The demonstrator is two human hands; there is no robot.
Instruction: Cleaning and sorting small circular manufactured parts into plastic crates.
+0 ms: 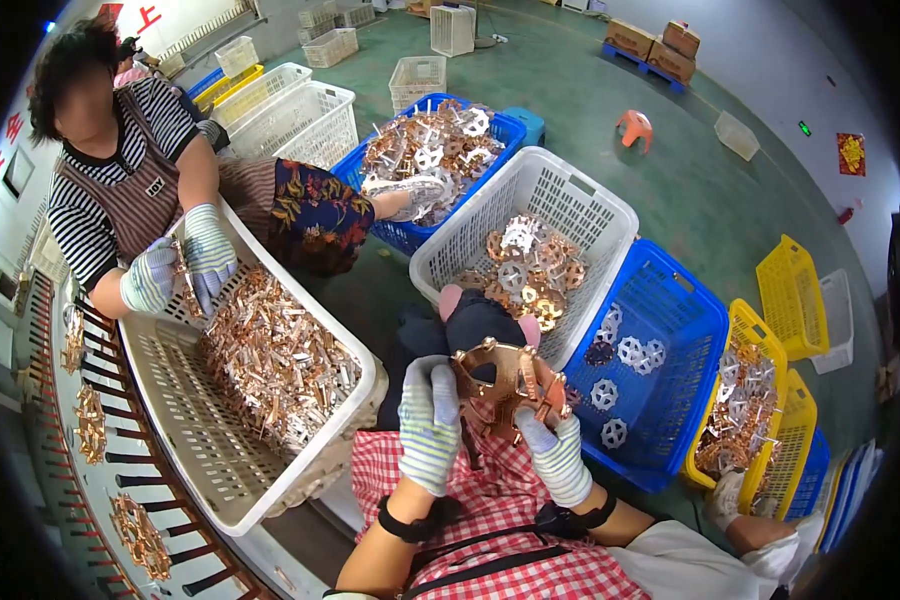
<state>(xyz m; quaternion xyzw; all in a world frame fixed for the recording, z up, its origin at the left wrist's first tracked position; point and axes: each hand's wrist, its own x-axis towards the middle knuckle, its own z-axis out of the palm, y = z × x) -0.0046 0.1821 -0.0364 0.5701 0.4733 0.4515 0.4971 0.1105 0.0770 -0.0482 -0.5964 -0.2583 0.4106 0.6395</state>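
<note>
In front of my lap I hold a copper-coloured metal part [510,372], ring-like, with small knobs along its rim. My left hand [430,425], in a striped knit glove, grips its left edge. My right hand [558,455], gloved alike, is closed at its lower right, where a bracket-like copper piece [550,398] sticks out; whether this is joined to the ring I cannot tell. Just beyond, a white crate [590,215] holds loose copper and silver parts [530,265]. A blue crate [670,400] beside my right hand has several silver star-shaped discs [632,352] in it.
To the left, a white crate [185,430] is heaped with small copper pieces [280,365]; a gloved co-worker [130,160] reaches over it. A full blue crate [515,130] stands farther off. Yellow crates [745,320] stand right. A rack with copper parts [140,535] runs along the left.
</note>
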